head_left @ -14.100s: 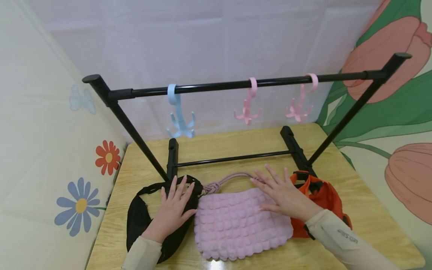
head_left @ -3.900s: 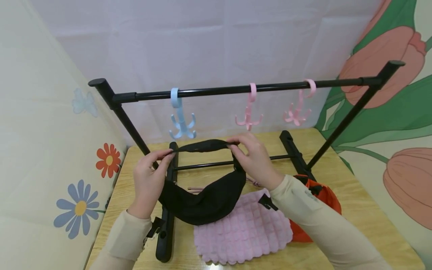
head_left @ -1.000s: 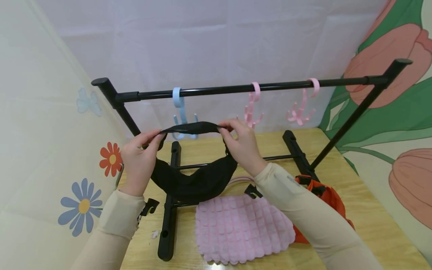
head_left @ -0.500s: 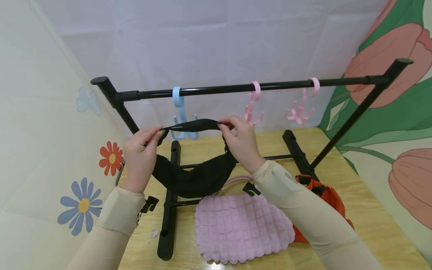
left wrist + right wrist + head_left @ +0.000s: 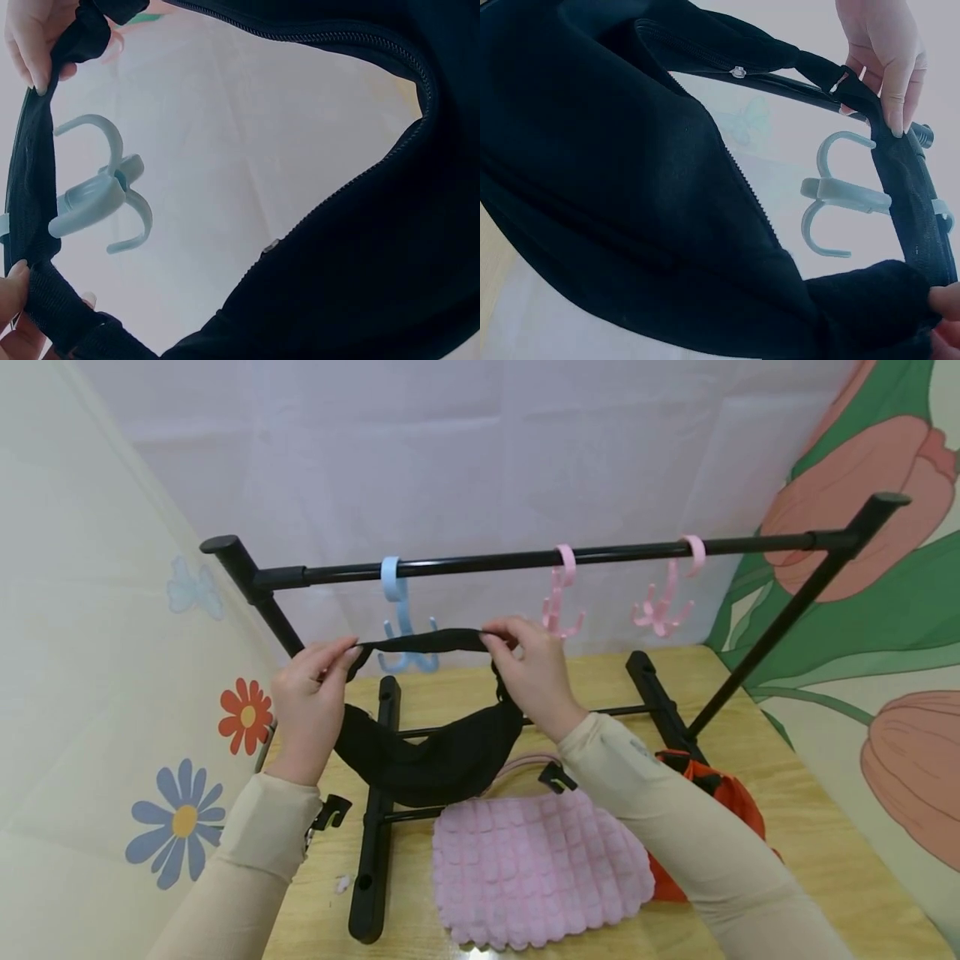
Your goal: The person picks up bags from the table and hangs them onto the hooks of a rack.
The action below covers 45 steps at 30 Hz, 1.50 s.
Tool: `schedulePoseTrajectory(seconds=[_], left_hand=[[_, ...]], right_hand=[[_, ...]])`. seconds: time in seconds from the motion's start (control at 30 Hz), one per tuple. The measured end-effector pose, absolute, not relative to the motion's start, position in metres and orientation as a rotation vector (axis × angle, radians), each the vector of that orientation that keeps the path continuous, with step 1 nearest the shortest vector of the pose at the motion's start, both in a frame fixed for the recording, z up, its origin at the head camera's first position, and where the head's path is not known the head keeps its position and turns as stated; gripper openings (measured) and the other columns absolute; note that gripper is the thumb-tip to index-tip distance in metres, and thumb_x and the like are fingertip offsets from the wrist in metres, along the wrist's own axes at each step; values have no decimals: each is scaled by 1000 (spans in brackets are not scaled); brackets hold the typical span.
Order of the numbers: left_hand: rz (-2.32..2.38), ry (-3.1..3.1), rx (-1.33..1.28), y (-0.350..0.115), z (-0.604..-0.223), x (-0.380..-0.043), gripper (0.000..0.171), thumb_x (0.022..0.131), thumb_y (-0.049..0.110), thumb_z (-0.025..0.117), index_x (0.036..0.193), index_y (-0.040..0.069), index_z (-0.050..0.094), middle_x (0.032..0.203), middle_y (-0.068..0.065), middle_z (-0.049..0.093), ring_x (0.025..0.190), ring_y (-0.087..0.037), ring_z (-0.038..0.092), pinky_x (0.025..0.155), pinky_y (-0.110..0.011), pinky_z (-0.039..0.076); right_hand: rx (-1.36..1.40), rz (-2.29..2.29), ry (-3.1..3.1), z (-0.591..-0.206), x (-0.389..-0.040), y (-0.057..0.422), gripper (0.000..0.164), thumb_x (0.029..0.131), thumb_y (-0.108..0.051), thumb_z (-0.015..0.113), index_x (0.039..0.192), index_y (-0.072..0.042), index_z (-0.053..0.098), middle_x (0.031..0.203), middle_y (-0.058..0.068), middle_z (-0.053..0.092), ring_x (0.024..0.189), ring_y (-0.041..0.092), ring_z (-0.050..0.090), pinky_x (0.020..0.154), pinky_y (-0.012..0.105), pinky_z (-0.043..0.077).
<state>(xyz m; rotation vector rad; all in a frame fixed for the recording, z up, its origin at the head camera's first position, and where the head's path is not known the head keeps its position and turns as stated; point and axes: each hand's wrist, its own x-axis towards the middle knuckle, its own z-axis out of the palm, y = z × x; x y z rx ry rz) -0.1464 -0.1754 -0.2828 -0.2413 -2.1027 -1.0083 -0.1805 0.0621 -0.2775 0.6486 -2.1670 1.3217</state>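
Observation:
A black crescent-shaped shoulder bag [image 5: 435,768] hangs in the air from its strap [image 5: 431,642], held by both hands. My left hand [image 5: 307,714] pinches the strap's left end between thumb and fingers; my right hand [image 5: 536,677] pinches its right end. Stretched between them, the strap passes in front of the light-blue hook [image 5: 390,580], covering part of its stem. In the left wrist view, the blue hook's prongs [image 5: 90,202] show through the loop between strap and zippered edge. The right wrist view shows a zipper pull [image 5: 738,72] and the same blue prongs [image 5: 840,193] inside the loop.
A black rack bar [image 5: 480,562] carries the blue hook plus two pink hooks [image 5: 555,602] [image 5: 660,606]. A pink puffy bag [image 5: 540,868] lies on the wooden table [image 5: 810,868], an orange-red bag [image 5: 738,802] right of it. The rack's foot [image 5: 371,885] stands at left.
Earliest, both hands lay spread over the bags on the table. Since then the black bag was picked up by its strap and raised to the blue hook. Over the last second it barely moves.

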Motion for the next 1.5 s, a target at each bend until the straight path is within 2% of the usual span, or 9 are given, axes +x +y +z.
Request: schedulePoseTrajectory(seconds=[0.2, 0.5, 0.97, 1.3, 1.5], left_hand=[[-1030, -2110, -235, -177, -284, -148, 18, 92, 3, 65, 107, -4, 72, 93, -17, 72, 73, -18, 55, 64, -9, 40], [-1058, -2152, -219, -179, -283, -147, 21, 94, 4, 61, 111, -3, 71, 93, -19, 70, 76, -23, 57, 67, -11, 39], [-994, -2139, -209, -179, -282, -149, 20, 93, 6, 64, 107, -6, 72, 94, -20, 70, 74, -27, 59, 66, -9, 38], [-981, -2160, -174, -180, -282, -149, 21, 94, 8, 63, 107, -6, 71, 97, -20, 70, 79, -29, 62, 68, -8, 39], [-973, -2164, -162, -181, -282, -150, 22, 94, 9, 63, 108, -6, 71, 100, -19, 70, 83, -30, 63, 71, -7, 39]], right_hand=[[649, 1310, -2167, -278, -181, 61, 12, 92, -3, 65, 98, 6, 70, 88, 15, 69, 78, 24, 59, 68, 32, 47], [648, 1294, -2168, -280, -182, 60, 12, 92, -3, 66, 99, 5, 70, 89, 15, 68, 79, 25, 58, 71, 34, 47], [621, 1298, -2195, -281, -183, 58, 13, 92, -5, 65, 100, 4, 70, 90, 14, 67, 82, 25, 57, 74, 36, 46], [608, 1290, -2213, -282, -183, 56, 14, 93, -7, 64, 101, 3, 70, 90, 13, 67, 83, 25, 56, 74, 36, 45], [613, 1294, -2201, -281, -185, 54, 14, 93, -6, 65, 100, 4, 70, 89, 14, 67, 82, 26, 56, 76, 42, 46]])
